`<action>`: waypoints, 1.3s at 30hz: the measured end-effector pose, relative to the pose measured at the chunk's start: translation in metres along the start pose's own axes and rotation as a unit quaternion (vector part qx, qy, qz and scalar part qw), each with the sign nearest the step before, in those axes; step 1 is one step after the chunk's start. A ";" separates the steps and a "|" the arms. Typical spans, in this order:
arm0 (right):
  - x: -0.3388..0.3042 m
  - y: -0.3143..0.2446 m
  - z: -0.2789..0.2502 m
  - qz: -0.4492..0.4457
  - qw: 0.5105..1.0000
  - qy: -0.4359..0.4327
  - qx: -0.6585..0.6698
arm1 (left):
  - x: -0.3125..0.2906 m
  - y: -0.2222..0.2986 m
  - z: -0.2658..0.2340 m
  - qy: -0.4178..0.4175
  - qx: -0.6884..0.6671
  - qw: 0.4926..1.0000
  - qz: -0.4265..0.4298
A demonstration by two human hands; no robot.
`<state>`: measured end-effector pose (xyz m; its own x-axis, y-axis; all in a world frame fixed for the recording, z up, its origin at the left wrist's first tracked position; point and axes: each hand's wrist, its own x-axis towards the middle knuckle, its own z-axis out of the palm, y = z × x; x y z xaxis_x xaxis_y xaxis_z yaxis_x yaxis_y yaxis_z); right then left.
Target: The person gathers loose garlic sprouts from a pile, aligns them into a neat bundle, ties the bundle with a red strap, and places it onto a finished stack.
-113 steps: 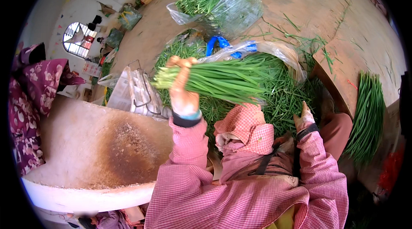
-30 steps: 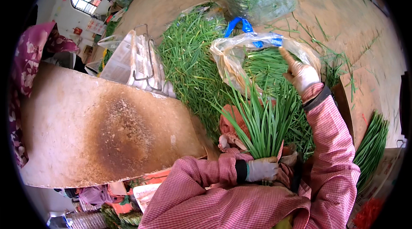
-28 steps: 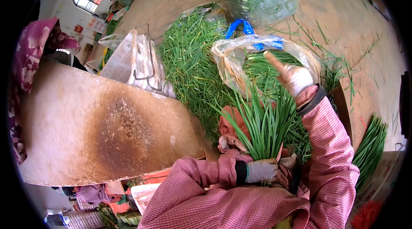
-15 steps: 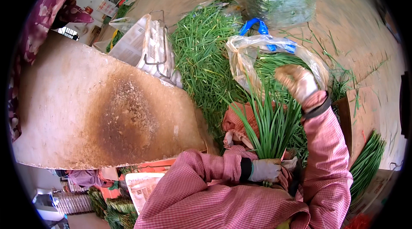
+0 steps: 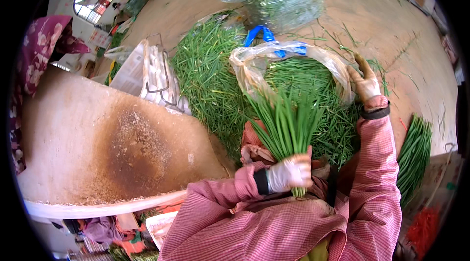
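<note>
My left hand [image 5: 291, 173], in a pale glove with bare fingertips, is wrapped round the lower stalks of a bunch of Chinese chives [image 5: 284, 131]. The long flat green leaves fan up and away from my lap. My right hand [image 5: 364, 79], gloved too, is out to the right with its fingers apart and nothing seen in them. It is beside the right rim of a clear plastic bag [image 5: 338, 67] with blue handles; whether it touches the rim I cannot tell. More chives [image 5: 303, 77] lie inside that bag.
A stained board table [image 5: 73, 129] fills the left, with a white crate [image 5: 132, 72] behind it. Loose greens [image 5: 210, 65] are heaped beside the bag. A fuller bag [image 5: 293, 9] stands farther off. Tied chives [image 5: 413, 153] and red string [image 5: 423, 229] are at the right. A floral sleeve [image 5: 46, 40] shows far left.
My right hand has moved from above the bag's opening out to its right rim, and its fingers have spread. My left hand has lifted the bunch slightly. The whole view has shifted.
</note>
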<state>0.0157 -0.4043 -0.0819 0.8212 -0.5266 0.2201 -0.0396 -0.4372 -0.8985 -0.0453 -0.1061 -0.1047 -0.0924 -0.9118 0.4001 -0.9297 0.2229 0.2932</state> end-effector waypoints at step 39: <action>-0.138 -0.025 -0.135 0.009 0.993 0.088 0.084 | 0.110 -0.105 -0.139 0.391 -0.769 0.504 -0.043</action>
<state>-0.1737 -0.4188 -0.0387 0.7087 -0.6586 0.2530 0.0539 -0.3070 -0.9502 0.0916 -0.1817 0.0289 0.6528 -0.6599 0.3719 0.5130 0.7464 0.4240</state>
